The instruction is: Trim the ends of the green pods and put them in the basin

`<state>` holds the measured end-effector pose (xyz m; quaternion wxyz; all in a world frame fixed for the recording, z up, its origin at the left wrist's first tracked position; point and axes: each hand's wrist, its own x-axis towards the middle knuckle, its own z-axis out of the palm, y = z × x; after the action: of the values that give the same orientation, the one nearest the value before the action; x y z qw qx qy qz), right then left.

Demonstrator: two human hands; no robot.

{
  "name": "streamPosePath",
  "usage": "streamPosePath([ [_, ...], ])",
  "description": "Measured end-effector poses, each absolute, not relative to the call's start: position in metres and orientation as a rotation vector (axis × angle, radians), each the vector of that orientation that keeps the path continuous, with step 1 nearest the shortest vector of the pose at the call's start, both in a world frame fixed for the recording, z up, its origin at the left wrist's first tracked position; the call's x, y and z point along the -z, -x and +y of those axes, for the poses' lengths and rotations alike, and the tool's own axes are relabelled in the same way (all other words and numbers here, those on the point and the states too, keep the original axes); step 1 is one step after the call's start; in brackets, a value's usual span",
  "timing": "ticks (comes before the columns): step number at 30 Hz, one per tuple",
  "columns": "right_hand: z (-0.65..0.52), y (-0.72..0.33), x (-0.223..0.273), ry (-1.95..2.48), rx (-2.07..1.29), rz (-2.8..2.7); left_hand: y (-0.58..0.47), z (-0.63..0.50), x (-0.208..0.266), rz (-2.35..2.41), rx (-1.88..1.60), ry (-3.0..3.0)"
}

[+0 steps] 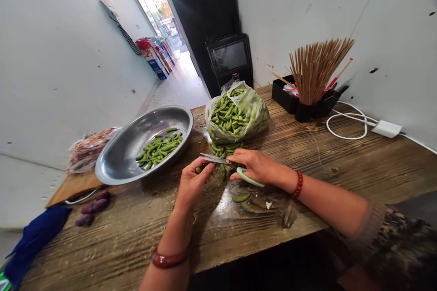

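Note:
My right hand is closed on a pair of scissors with pale green handles, the blades pointing left. Pinched in my left hand is an edamame pod, mostly hidden by the fingers, close to the scissor tips. Just beyond my hands stands a clear plastic bag full of green edamame pods, with more pods spilled at its base. One single pod lies on the table below the scissors. To the left, a steel basin holds a heap of pods.
A black holder with wooden skewers stands at the back right, beside a white cable and adapter. Left are purple sweet-potato-like roots, a blue cloth and a bagged bundle. The wooden table ends close in front.

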<state>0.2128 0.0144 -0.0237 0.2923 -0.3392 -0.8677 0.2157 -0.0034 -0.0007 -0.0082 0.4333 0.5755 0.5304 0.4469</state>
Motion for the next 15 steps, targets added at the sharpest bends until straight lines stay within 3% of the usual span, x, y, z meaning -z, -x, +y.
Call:
streamPosePath([
  [9, 0.0166, -0.2158, 0.0225, 0.890, -0.647, -2.337, 0.0077, 0.0063, 0.0097, 1.363, -1.153, -1.574],
  [15, 0.0219, -0.2136, 0.0296, 1.024, -0.651, -2.194, 0.0092, 0.0058, 0.0146, 1.244, -1.195, -1.118],
])
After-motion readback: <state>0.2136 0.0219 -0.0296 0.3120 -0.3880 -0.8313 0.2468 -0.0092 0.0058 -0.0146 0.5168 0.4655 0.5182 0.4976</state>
